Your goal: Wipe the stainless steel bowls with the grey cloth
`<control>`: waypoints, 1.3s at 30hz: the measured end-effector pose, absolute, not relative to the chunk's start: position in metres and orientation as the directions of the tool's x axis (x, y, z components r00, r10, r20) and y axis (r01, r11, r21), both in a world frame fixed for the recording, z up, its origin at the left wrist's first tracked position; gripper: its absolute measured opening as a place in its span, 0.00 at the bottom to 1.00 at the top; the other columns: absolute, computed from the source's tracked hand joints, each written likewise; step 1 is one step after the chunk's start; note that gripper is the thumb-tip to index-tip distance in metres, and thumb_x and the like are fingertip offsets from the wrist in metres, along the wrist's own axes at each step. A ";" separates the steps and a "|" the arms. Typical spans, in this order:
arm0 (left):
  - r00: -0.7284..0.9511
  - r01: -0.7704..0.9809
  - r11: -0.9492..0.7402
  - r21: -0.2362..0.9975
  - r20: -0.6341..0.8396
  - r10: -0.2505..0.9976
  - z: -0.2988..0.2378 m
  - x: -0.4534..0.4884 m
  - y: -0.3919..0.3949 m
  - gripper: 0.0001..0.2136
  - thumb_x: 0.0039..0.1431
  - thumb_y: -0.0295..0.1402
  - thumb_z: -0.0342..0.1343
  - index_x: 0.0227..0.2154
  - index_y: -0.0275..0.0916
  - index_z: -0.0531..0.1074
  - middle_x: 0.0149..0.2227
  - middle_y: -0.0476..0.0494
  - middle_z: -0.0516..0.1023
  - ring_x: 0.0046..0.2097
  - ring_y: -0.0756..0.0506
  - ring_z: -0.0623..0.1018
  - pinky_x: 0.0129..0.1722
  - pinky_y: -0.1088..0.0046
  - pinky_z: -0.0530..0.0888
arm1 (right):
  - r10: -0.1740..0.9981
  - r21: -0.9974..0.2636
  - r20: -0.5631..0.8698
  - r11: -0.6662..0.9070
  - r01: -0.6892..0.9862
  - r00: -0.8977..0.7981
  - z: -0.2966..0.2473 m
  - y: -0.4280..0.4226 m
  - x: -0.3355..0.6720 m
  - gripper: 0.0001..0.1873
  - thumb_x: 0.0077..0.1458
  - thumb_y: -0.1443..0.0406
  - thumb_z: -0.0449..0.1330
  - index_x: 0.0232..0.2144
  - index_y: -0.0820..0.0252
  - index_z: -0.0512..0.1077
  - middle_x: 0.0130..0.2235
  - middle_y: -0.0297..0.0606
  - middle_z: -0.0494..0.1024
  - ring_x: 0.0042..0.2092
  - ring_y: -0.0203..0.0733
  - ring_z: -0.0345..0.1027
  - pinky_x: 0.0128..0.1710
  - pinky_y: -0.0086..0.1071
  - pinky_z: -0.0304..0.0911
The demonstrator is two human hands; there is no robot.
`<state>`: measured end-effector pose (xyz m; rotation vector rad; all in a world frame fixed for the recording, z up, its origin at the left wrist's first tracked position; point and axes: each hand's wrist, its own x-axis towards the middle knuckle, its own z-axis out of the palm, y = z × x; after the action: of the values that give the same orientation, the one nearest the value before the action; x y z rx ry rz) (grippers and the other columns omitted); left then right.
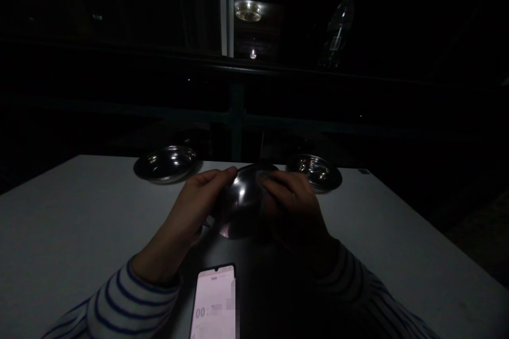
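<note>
A shiny metal bowl [240,206] is held up tilted over the white table, its curved outer side facing me. My left hand [199,198] grips its left edge, thumb lying along the rim. My right hand [292,201] is at the bowl's right side, fingers curled and pressed together against the outer surface. Something small and greyish shows at those fingertips, too dark and blurred to name. Below the bowl, between my forearms, lies a smartphone [214,302] with a lit screen showing timer digits, partly pixelated.
On the white table [79,222], one metal bowl [167,164] stands at the back left and another [318,172] at the back right. Beyond the table's far edge are a dark rail and window frame [226,5]. A plastic bottle [340,26] stands behind at the right.
</note>
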<state>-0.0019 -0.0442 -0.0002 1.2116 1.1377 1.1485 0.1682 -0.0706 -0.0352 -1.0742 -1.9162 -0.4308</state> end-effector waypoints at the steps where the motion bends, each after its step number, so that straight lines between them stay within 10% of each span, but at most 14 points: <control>1: 0.095 -0.014 0.019 1.000 -0.017 0.995 -0.001 -0.002 -0.044 0.14 0.44 0.43 0.59 0.16 0.36 0.70 0.15 0.53 0.68 0.19 0.54 0.66 0.19 0.78 0.60 | 0.496 -0.055 0.810 0.594 0.803 -0.312 -0.036 -0.073 0.166 0.16 0.54 0.64 0.52 0.45 0.60 0.70 0.46 0.41 0.71 0.44 0.46 0.61 0.42 0.41 0.62; 4: 0.102 0.002 0.013 1.000 -0.013 0.995 -0.002 -0.002 -0.044 0.15 0.44 0.43 0.59 0.16 0.36 0.69 0.15 0.54 0.67 0.18 0.54 0.65 0.19 0.79 0.60 | 0.460 0.005 0.804 0.627 0.779 -0.376 -0.037 -0.074 0.166 0.17 0.53 0.62 0.54 0.46 0.57 0.69 0.47 0.39 0.71 0.45 0.47 0.61 0.42 0.41 0.62; 10: 0.048 -0.039 0.010 0.999 -0.008 0.999 0.003 -0.004 -0.044 0.13 0.44 0.43 0.59 0.20 0.37 0.73 0.18 0.51 0.72 0.21 0.52 0.70 0.21 0.77 0.63 | 0.563 -0.271 0.822 0.523 0.808 -0.089 -0.037 -0.060 0.176 0.15 0.54 0.70 0.50 0.43 0.63 0.69 0.42 0.43 0.73 0.43 0.43 0.65 0.46 0.39 0.62; 17: 0.081 0.022 0.009 1.000 -0.011 0.997 0.003 -0.003 -0.046 0.15 0.44 0.43 0.59 0.15 0.36 0.68 0.14 0.54 0.66 0.17 0.54 0.64 0.17 0.78 0.57 | 0.483 -0.046 0.816 0.603 0.796 -0.318 -0.034 -0.073 0.168 0.15 0.54 0.63 0.53 0.43 0.60 0.71 0.46 0.43 0.72 0.45 0.47 0.62 0.43 0.43 0.62; 23: 0.023 -0.056 -0.003 0.998 0.005 1.000 0.004 -0.005 -0.045 0.12 0.44 0.41 0.59 0.17 0.37 0.71 0.16 0.53 0.70 0.19 0.53 0.67 0.19 0.79 0.61 | 0.567 -0.300 0.820 0.541 0.786 -0.077 -0.035 -0.062 0.177 0.14 0.54 0.70 0.50 0.43 0.62 0.70 0.42 0.43 0.73 0.44 0.42 0.66 0.45 0.39 0.63; 30: 0.082 -0.002 0.001 1.000 0.000 0.997 0.003 -0.002 -0.047 0.14 0.44 0.42 0.59 0.15 0.36 0.69 0.14 0.54 0.68 0.18 0.54 0.65 0.19 0.78 0.59 | 0.475 -0.055 0.821 0.618 0.785 -0.317 -0.034 -0.073 0.167 0.14 0.54 0.63 0.55 0.43 0.59 0.71 0.46 0.40 0.72 0.45 0.46 0.61 0.44 0.41 0.61; 36: 0.060 -0.039 0.007 0.999 -0.005 0.998 0.002 -0.003 -0.046 0.13 0.45 0.43 0.58 0.18 0.37 0.71 0.16 0.53 0.69 0.19 0.53 0.67 0.19 0.79 0.60 | 0.526 -0.234 0.843 0.546 0.804 -0.113 -0.036 -0.062 0.175 0.15 0.55 0.70 0.50 0.44 0.66 0.70 0.43 0.45 0.72 0.44 0.42 0.64 0.45 0.38 0.62; 39: 0.085 -0.054 0.021 0.998 -0.016 0.996 0.001 0.000 -0.046 0.13 0.46 0.42 0.57 0.17 0.37 0.71 0.16 0.53 0.70 0.20 0.53 0.68 0.20 0.79 0.62 | 0.501 -0.103 0.831 0.568 0.817 -0.243 -0.037 -0.067 0.170 0.15 0.56 0.67 0.50 0.44 0.64 0.70 0.45 0.44 0.72 0.44 0.44 0.62 0.44 0.40 0.61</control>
<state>-0.0002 -0.0464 0.0012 1.1944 1.1154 1.1586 0.1703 -0.0665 -0.0366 -1.0653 -1.9062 -0.4450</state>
